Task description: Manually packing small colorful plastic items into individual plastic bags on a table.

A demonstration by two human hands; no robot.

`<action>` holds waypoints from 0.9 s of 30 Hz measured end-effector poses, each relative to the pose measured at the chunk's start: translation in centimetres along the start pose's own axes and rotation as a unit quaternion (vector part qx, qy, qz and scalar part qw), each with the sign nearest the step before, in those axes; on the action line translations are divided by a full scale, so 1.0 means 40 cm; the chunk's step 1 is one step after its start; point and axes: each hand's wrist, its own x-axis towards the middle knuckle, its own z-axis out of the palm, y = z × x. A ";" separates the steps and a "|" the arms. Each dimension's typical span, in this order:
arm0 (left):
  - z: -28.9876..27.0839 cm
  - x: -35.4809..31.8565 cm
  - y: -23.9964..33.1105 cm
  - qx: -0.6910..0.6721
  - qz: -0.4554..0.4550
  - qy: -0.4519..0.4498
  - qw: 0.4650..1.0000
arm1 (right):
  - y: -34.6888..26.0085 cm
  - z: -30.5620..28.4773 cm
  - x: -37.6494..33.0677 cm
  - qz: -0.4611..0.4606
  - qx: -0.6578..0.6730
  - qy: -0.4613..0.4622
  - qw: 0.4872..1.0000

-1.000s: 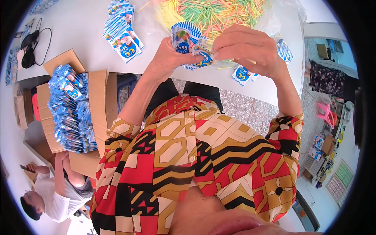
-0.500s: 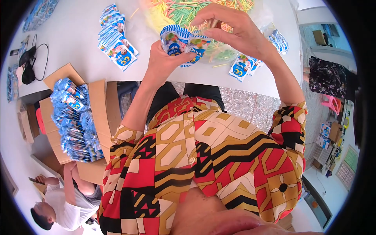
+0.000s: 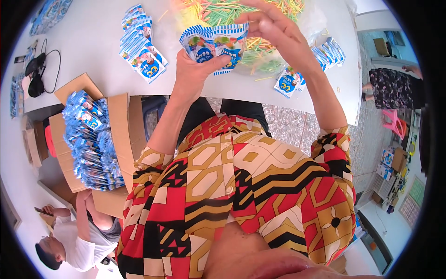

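Note:
My left hand [image 3: 193, 72] is closed around small blue-and-white printed packets [image 3: 227, 45], thumb across their front. They fan into two parts with striped top edges and stand upright above the white table [image 3: 100, 58]. Just right of their upper edge is my right hand [image 3: 278, 32], its fingers loosely bent and apart, slightly blurred. No object shows in it. Beyond both hands lies a heap of thin pink, green, yellow and orange sticks [image 3: 227, 14] on clear plastic. Rows of similar packets lie to the left [image 3: 146, 60] and right [image 3: 288, 81] of my hands.
An open cardboard box [image 3: 118, 135] full of packets [image 3: 90, 139] stands at the table's near left. A black corded object [image 3: 35, 76] lies on the far left. A person in a white shirt [image 3: 76, 244] sits lower left. A pink stool [image 3: 394, 123] is at right.
My right hand has moved slightly up, and its pinched fingers have spread. The packets in my left hand have shifted a little left and up, turning their printed fronts more toward view.

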 end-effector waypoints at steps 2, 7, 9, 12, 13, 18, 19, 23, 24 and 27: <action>-0.007 0.001 0.001 -0.011 -0.004 0.010 1.000 | 0.029 0.011 -0.015 0.046 0.010 -0.017 0.999; -0.036 -0.030 0.012 -0.012 0.003 0.052 0.999 | 0.025 0.076 0.005 0.026 -0.064 0.037 0.997; -0.086 -0.053 -0.001 0.010 0.006 0.087 0.996 | 0.041 0.076 0.008 -0.007 -0.039 0.087 0.995; -0.134 -0.096 0.012 -0.022 -0.029 0.111 0.993 | 0.073 0.112 0.033 -0.027 -0.045 0.118 0.992; -0.150 -0.115 0.011 -0.017 -0.025 0.119 0.992 | 0.090 0.128 0.036 -0.016 -0.086 0.106 0.990; -0.211 -0.230 0.017 -0.047 -0.099 0.219 0.970 | 0.220 0.290 0.092 0.083 -0.002 0.020 0.996; -0.218 -0.249 0.023 -0.041 -0.104 0.243 0.964 | 0.241 0.323 0.115 0.085 0.004 0.015 0.996; -0.236 -0.277 0.035 -0.041 -0.077 0.303 0.949 | 0.324 0.437 0.215 0.043 0.002 -0.031 0.999; -0.238 -0.276 0.038 -0.050 -0.073 0.311 0.946 | 0.346 0.455 0.236 0.019 -0.001 -0.040 0.999; -0.226 -0.244 0.032 -0.052 -0.038 0.304 0.950 | 0.384 0.439 0.283 0.052 -0.040 -0.015 0.998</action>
